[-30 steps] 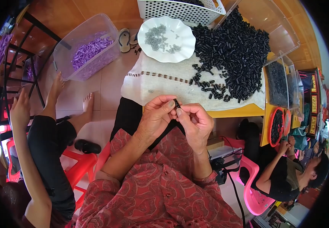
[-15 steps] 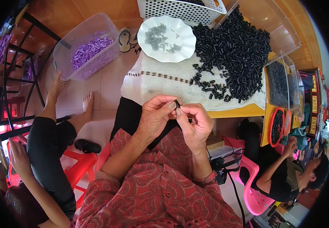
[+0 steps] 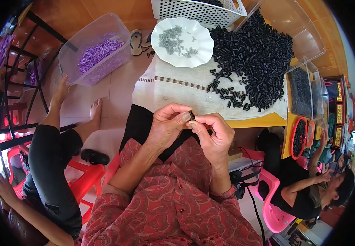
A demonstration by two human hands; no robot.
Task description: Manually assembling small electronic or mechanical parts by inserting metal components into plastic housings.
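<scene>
Between my two hands, just off the near edge of the cloth-covered table, is a small black cylindrical piece (image 3: 191,115). My left hand (image 3: 167,127) pinches it between thumb and forefinger. The thumb and forefinger of my right hand (image 3: 214,133) close on its lower right end; whether they hold a second tiny part there is hidden. Beyond my hands, a white scalloped plate (image 3: 204,51) carries small clear pieces (image 3: 172,39). To its right spreads a large heap of similar black pieces (image 3: 255,61), with several strays at its near left edge.
A white perforated basket (image 3: 198,14) stands behind the plate. On the left floor sits a clear tub (image 3: 122,53) of purple pieces. A red-rimmed tray (image 3: 294,139) and clear boxes (image 3: 319,98) line the right. One person (image 3: 50,164) sits left, another (image 3: 300,184) on a pink chair right.
My right hand has shifted slightly right, and the black piece sits a little more upright in my fingers. The person on the right has raised an arm; the one on the left has lowered theirs.
</scene>
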